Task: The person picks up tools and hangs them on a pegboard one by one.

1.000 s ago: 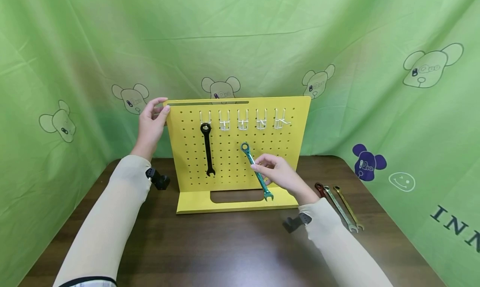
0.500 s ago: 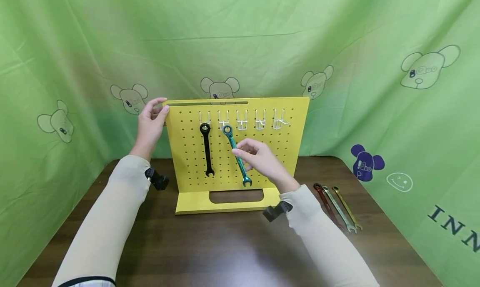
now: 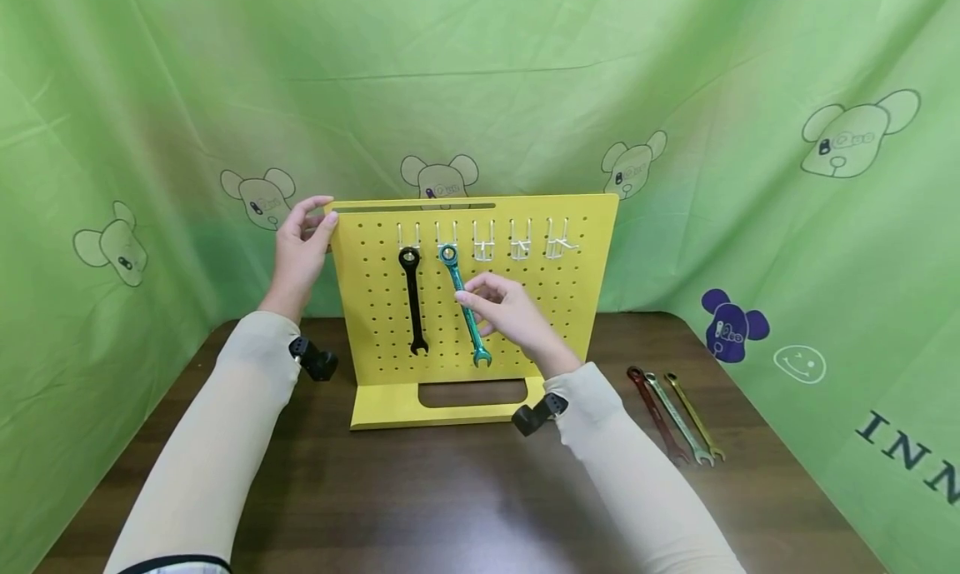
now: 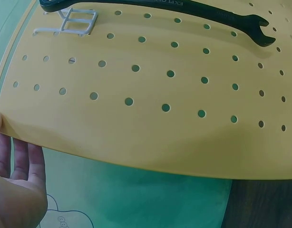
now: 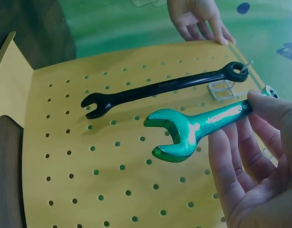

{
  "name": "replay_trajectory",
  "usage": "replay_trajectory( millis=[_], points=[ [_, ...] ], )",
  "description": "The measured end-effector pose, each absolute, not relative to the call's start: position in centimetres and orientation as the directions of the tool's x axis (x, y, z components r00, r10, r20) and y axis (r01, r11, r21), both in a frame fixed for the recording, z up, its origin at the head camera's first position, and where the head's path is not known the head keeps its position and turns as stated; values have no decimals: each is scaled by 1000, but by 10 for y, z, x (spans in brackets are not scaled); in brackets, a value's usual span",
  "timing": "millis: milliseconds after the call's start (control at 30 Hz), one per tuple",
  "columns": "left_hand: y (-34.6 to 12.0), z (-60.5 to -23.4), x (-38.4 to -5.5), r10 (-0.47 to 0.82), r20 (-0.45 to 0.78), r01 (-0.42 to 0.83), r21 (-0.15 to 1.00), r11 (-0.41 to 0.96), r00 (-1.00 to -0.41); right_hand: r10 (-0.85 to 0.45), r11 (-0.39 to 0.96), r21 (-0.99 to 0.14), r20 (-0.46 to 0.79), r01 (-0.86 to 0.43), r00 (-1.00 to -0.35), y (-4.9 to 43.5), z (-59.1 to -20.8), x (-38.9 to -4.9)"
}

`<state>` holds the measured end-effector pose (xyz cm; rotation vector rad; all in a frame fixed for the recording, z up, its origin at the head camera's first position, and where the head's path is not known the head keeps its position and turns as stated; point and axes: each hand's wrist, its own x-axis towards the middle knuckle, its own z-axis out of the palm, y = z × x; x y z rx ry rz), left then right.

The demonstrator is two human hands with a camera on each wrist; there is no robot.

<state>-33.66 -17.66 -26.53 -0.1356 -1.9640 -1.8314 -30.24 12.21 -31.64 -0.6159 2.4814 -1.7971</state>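
While the left hand (image 3: 303, 241) pinches the board (image 3: 375, 324) at its upper left corner, thumb on the front face and fingers at the back, the right hand (image 3: 516, 311) has its thumb and fingers clamped on the shaft of the green wrench (image 3: 474, 331). That wrench is in front of the board, left of its middle, ring end up at the second hook (image 3: 454, 234) from the left edge and forked end slanting down toward the right edge. Whether the ring is properly over the hook I cannot tell; in the right wrist view the thumb hides much of that end.

As for progress, one wrench looks finished: the black wrench (image 3: 414, 301) hangs by its ring from the first hook (image 5: 223, 90), with neither hand on it. The green one seems at the point of being hung, not yet let go. Left over are the red wrench (image 3: 657, 413), silver wrench (image 3: 678, 420) and gold wrench (image 3: 695, 417), side by side near the right edge of the table (image 3: 420, 499), and three bare hooks (image 3: 483, 245) toward the board's upper right corner.
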Motion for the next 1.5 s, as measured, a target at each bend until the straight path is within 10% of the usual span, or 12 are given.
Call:
replay_trajectory(
  millis=[1500],
  points=[
    [-177,-267,-337,-226,395,379,919,111,-890,-305,187,-960,146,-210,-941,115,-332,-325]
  ],
)
